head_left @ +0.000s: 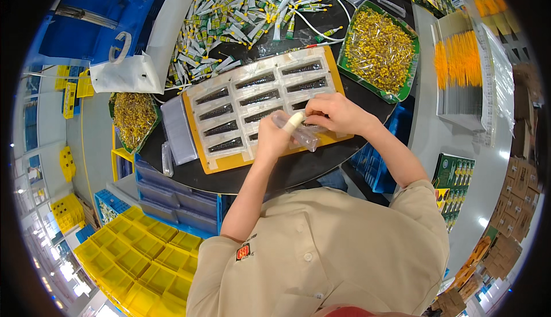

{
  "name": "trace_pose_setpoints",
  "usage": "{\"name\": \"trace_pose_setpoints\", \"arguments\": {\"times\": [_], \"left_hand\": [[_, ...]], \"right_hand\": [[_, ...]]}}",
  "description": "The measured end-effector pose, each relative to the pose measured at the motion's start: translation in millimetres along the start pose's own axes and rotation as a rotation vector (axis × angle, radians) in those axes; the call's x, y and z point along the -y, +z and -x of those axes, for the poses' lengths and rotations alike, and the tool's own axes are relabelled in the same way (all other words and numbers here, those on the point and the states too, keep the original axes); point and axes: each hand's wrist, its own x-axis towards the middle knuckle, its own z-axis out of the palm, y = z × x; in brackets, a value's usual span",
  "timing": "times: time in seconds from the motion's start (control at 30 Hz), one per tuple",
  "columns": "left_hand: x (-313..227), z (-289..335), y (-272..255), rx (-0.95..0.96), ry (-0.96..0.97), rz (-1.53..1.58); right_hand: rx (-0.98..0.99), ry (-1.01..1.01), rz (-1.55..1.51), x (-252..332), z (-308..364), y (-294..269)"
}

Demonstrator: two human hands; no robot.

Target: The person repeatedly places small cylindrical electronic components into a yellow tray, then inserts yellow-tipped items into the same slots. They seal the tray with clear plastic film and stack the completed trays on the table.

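My left hand (pixel 274 136) is closed round some clear plastic blister shells (pixel 307 139). A pale finger cover (pixel 295 122) shows on one of its digits. Just to the right, my right hand (pixel 336 113) is bent in a pinch above the tray, its fingertips close to the left hand; what they grip, if anything, is hidden. Beneath both hands lies a white moulded tray (pixel 232 96) on a yellow board (pixel 199 139). Rows of tapered slots in it look dark under shiny clear plastic; my hands cover the lower right slots.
Small tubes with yellow caps (pixel 235 18) are heaped behind the tray. Green bins of small yellow-tipped parts stand right (pixel 381 50) and left (pixel 135 119). Stacked clear sheets (pixel 179 130) lie left of the board. Printed cards with orange tops (pixel 459 64) stand far right; yellow crates (pixel 138 259) lower left.
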Motion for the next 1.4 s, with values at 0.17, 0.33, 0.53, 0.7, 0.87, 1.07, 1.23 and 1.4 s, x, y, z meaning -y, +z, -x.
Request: {"name": "trace_pose_setpoints", "arguments": {"times": [0.17, 0.33, 0.53, 0.7, 0.87, 1.07, 1.23, 1.4], "left_hand": [[10.6, 23.6, 10.5, 0.204, 0.158, -0.066], [9.6, 19.0, 4.8, -0.065, 0.126, -0.030], [-0.1, 46.0, -5.3, 0.130, 0.028, -0.135], [-1.6, 102.9, -115.9, -0.402, 0.293, -0.145], [57.3, 75.0, -272.3, -1.054, 0.090, -0.925], [109.2, 42.3, -301.6, -0.947, -0.133, -1.170], [89.5, 45.8, -280.9, -0.917, 0.075, -0.893], [33.9, 27.1, -260.8, -1.121, 0.485, -0.901]], "right_hand": [[-0.254, -0.117, 0.613, -5.8, -0.9, 3.4], [-0.274, -0.015, 0.235, 10.3, 19.8, 22.6], [-0.253, -0.109, 0.428, 18.9, 28.5, 27.5], [-0.249, -0.060, 0.497, 15.0, 15.0, 11.6], [-0.317, -0.054, 0.617, -48.9, -78.2, -26.9], [-0.070, -0.144, 0.795, -110.2, -172.3, -62.7], [-0.484, -0.156, 0.237, -78.8, -144.0, -55.1], [-0.333, 0.098, 0.053, -57.6, -63.6, -58.9]]}}
